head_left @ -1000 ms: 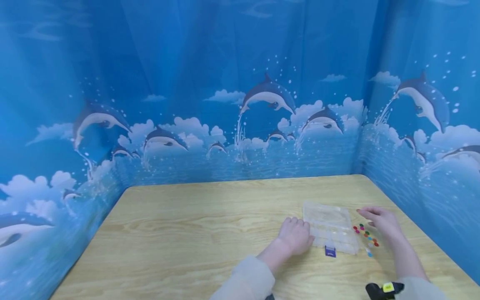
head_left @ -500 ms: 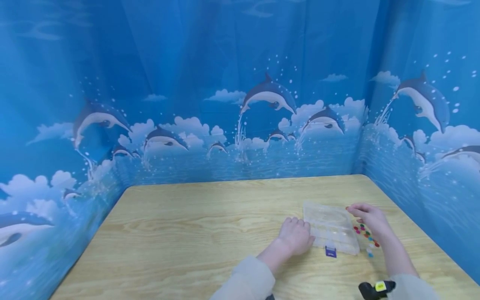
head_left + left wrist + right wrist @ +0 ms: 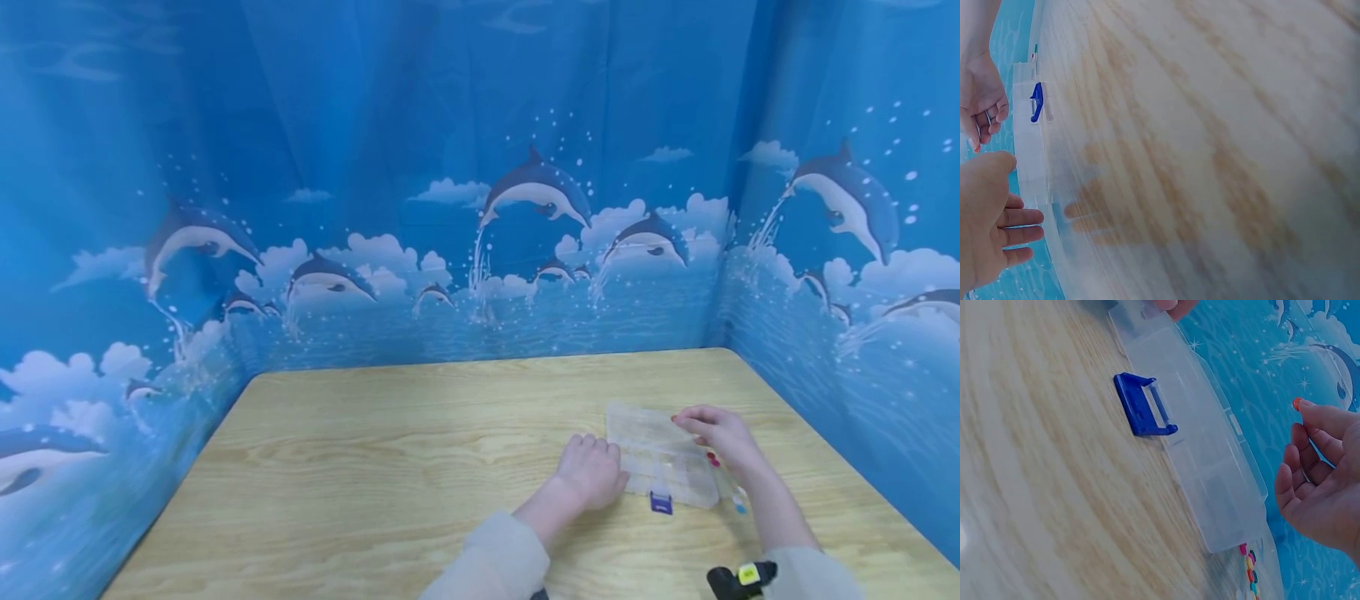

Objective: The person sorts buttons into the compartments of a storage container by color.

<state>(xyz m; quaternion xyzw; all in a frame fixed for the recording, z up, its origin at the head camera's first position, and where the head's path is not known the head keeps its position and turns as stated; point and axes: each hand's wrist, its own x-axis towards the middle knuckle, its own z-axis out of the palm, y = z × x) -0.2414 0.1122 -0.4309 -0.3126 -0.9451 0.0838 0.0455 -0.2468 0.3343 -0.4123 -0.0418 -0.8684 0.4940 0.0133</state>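
Observation:
My right hand point(image 3: 718, 433) is raised over the right part of an opened clear plastic compartment box point(image 3: 678, 475). Its thumb and forefinger pinch a small orange button-like disc point(image 3: 1297, 404), while the other fingers curl loosely. At the box's left side rests my left hand point(image 3: 590, 473); in the left wrist view its fingers point(image 3: 1022, 235) are fairly straight, with the thumb right at the box. A blue-purple latch point(image 3: 1141, 405) sticks out from the box's front edge. The lid point(image 3: 645, 427) lies back, away from the person.
Several small coloured discs point(image 3: 712, 459) lie on the wooden table point(image 3: 390, 467) right of the box, partly hidden by the right forearm. A dark strap-on device with a yellow label point(image 3: 742, 579) sits at the right wrist. A blue dolphin curtain point(image 3: 420, 167) surrounds the table's back and sides.
My right hand has moved left with the disc, from beside the loose discs to over the lid, and its forearm now covers more of them. My left hand has stayed put.

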